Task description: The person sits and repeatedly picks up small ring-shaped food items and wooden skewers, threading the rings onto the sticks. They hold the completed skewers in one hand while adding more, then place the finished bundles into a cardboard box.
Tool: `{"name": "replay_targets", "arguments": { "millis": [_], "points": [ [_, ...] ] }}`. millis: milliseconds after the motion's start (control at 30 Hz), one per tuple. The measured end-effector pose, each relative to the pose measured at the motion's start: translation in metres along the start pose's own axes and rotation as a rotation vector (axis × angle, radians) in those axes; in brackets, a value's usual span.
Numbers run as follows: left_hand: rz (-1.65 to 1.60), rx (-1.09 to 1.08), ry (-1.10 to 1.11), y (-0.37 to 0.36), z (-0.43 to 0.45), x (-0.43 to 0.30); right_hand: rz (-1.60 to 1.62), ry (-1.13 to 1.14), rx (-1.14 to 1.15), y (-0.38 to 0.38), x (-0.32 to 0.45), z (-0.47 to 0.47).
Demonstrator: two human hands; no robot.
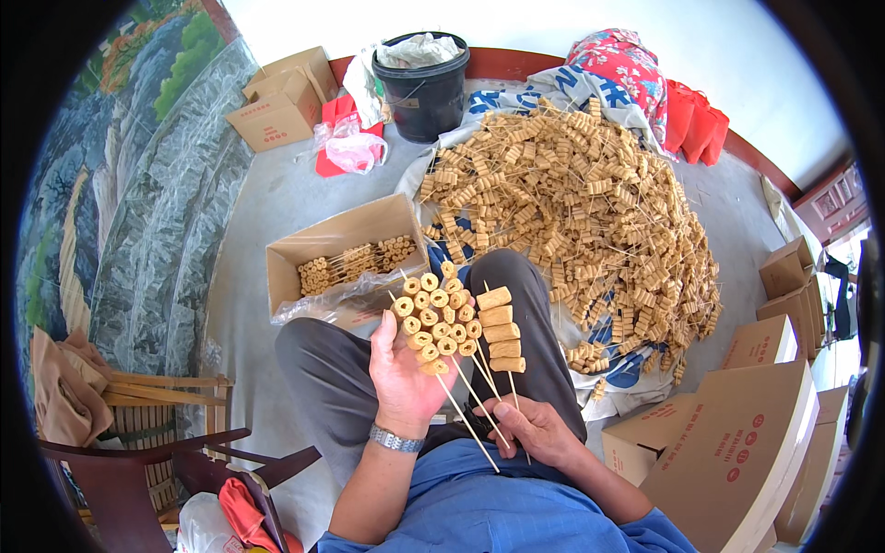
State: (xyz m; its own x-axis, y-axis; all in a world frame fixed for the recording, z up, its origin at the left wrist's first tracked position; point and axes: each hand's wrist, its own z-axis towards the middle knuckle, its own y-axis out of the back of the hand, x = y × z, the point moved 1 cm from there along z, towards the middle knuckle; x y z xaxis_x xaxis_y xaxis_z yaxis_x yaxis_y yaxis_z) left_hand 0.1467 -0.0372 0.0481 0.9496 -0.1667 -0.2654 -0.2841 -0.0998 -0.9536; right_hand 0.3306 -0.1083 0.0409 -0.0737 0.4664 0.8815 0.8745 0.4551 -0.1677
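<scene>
My left hand (pixel 404 383) grips a bundle of skewered tofu-skin rolls (pixel 439 318), their round hollow ends facing up and the bare sticks pointing towards my lap. In my right hand (pixel 532 428), one more skewer of rolls (pixel 503 332) is held by its stick, upright just right of the bundle. Those fingers are also close to the bundle's stick ends; whether they touch them I cannot tell. Beyond my left knee stands an open cardboard box (pixel 297 252) lined with clear plastic. Inside it lie rows of stacked roll skewers (pixel 356 266).
A large heap of loose skewers (pixel 567 200) lies on a sheet past my right knee. Cardboard boxes (pixel 733 442) stand at the right. Farther off are a black bucket (pixel 423 97), red bags (pixel 695 128) and another carton (pixel 280 114). A wooden chair (pixel 104 477) is at the left.
</scene>
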Motion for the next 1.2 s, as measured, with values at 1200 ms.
{"name": "replay_targets", "arguments": {
  "millis": [1200],
  "points": [
    [0.075,-0.035,0.082,0.026,-0.004,0.005,-0.45,0.187,-0.227,0.002,0.022,0.012]
  ]
}}
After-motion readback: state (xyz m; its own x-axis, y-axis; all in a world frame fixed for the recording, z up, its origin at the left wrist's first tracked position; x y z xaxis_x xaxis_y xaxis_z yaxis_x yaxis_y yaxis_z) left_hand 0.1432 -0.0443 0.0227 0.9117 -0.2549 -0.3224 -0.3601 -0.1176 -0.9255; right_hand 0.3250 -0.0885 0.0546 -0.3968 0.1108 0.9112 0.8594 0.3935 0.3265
